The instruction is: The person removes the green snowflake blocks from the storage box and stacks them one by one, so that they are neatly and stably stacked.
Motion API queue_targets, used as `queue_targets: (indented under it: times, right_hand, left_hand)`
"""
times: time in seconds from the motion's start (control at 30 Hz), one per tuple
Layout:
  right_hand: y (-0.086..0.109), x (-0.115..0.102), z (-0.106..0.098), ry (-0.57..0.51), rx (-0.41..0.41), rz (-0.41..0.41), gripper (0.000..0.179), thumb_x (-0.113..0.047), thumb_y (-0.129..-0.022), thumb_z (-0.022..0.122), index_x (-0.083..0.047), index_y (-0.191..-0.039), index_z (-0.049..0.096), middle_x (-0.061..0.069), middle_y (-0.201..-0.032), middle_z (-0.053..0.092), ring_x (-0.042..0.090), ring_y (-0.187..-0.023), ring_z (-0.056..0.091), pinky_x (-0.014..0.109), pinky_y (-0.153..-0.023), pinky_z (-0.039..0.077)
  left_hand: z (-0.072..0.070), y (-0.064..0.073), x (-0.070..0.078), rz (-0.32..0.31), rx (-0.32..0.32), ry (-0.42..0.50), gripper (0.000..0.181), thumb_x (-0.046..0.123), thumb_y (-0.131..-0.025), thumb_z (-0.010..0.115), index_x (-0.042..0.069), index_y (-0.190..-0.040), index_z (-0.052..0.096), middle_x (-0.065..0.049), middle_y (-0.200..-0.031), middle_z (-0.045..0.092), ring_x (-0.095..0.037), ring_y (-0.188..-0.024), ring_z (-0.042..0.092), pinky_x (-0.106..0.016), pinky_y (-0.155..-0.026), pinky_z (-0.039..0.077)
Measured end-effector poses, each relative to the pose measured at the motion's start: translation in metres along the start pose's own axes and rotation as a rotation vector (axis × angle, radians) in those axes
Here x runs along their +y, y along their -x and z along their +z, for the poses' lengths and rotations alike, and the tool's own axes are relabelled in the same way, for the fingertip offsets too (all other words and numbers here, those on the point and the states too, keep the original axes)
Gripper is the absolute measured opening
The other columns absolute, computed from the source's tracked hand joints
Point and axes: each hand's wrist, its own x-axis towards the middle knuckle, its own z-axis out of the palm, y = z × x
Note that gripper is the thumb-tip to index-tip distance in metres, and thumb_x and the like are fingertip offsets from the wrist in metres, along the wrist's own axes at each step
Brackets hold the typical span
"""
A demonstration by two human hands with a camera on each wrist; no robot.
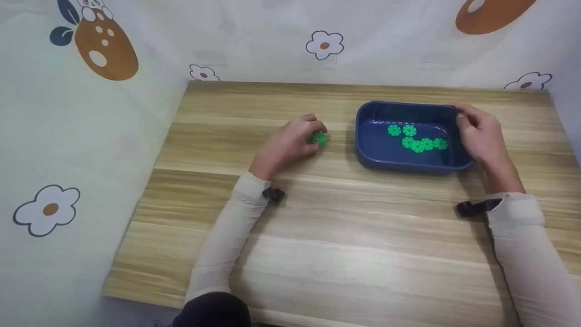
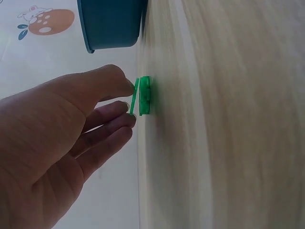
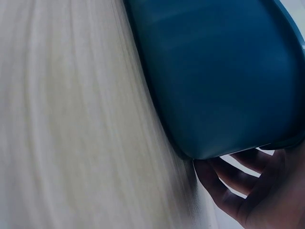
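My left hand (image 1: pixel 290 141) is low over the wooden table, left of a dark blue plastic box (image 1: pixel 376 164). Between its thumb and fingertips it pinches a thin green interlocking disc (image 2: pixel 135 96) by the edges. That disc is tilted beside a small stack of green discs (image 2: pixel 145 95) lying on the table. With its thumb over the rim and its fingers outside, my right hand (image 1: pixel 484 136) grips the right end of the box. Several flower-shaped green discs (image 1: pixel 417 146) lie flat on the box floor, some overlapping.
The wood-grain table (image 1: pixel 354 236) reaches back to a pale wall covering (image 1: pixel 263 41) printed with flowers and fruit. A second covered wall (image 1: pixel 81 150) rises on the left. Dark wrist straps (image 1: pixel 273 195) sit over both pale sleeves.
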Motion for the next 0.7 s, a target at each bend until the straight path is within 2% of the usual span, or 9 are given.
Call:
queue_targets:
  times: [0.33,0.53,0.7]
  right_hand:
    - [0.0001,-0.0008,0.0002,0.003,-0.013,0.014,0.047,-0.039,-0.114,0.039,-0.027,-0.152,0.065,0.011,-0.155,0.063,0.012,-0.133,0.057,0.039,-0.122,0.041]
    - [0.0,-0.0009,0.0006,0.009,-0.005,0.013,0.047,-0.04,-0.114,0.04,-0.027,-0.151,0.066,0.012,-0.154,0.064,0.013,-0.131,0.059,0.037,-0.12,0.041]
    - [-0.0001,0.0001,0.0005,0.009,0.002,0.003,0.045,-0.039,-0.114,0.041,-0.027,-0.149,0.067,0.013,-0.152,0.065,0.005,-0.126,0.059,0.032,-0.118,0.041]
  left_hand:
    - [-0.0007,-0.0001,0.0019,-0.016,-0.017,-0.015,0.032,0.011,-0.095,0.075,0.006,-0.127,0.075,-0.012,-0.125,0.068,-0.024,-0.107,0.067,-0.037,-0.094,0.06]
    - [-0.0006,-0.0006,0.0015,-0.02,-0.022,-0.017,0.032,0.012,-0.096,0.075,0.005,-0.128,0.074,-0.012,-0.124,0.068,-0.024,-0.106,0.068,-0.037,-0.095,0.06]
    - [-0.0016,0.001,0.0025,-0.036,-0.022,-0.041,0.031,0.021,-0.099,0.075,0.009,-0.128,0.075,-0.009,-0.126,0.068,-0.024,-0.109,0.067,-0.038,-0.096,0.06]
